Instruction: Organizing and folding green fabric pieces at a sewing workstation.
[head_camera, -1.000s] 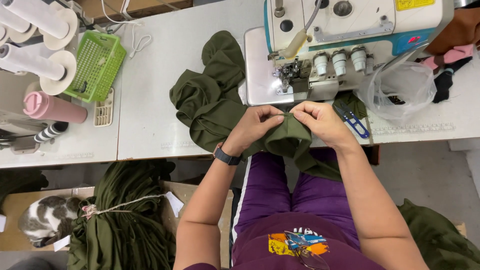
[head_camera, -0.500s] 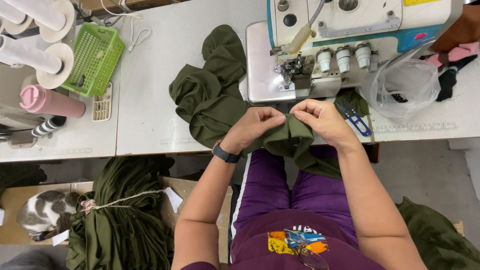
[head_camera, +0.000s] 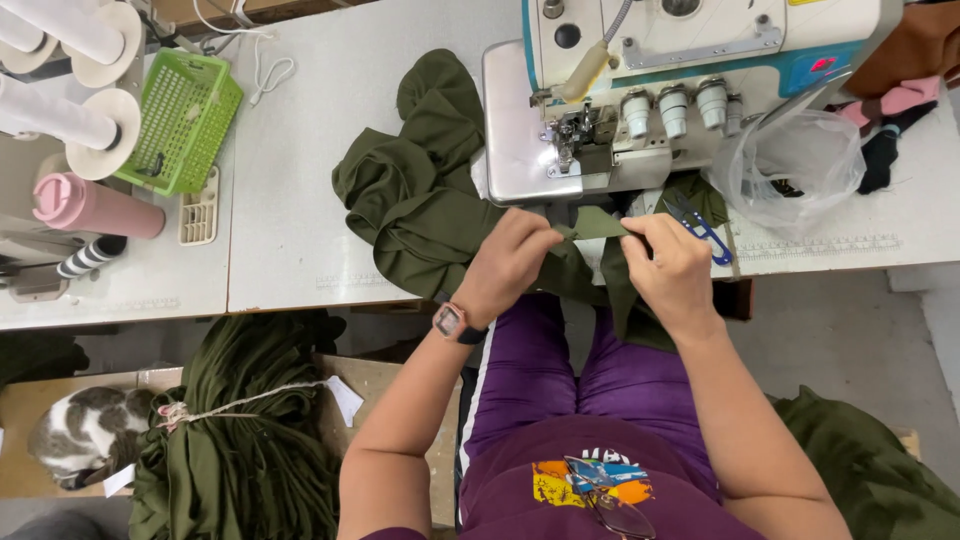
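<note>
Left hand (head_camera: 508, 262) and right hand (head_camera: 672, 268) pinch olive fabric (head_camera: 597, 223); green basket (head_camera: 180, 120) seems nearly empty.

Both arms reach forward, bent at the elbows; left hand (head_camera: 510, 265) and right hand (head_camera: 672, 268) pinch closed, near each other.

Matt olive cloth (head_camera: 430, 200), soft and creased, lies on a smooth, pale laminate table (head_camera: 300, 150) beside a sewing machine (head_camera: 650, 80) of glossy painted metal with a polished steel plate. A crinkled clear plastic bag (head_camera: 800, 160) catches light nearby; a green plastic basket (head_camera: 185, 120) and a satin pink flask (head_camera: 95, 207) sit at left.
</note>
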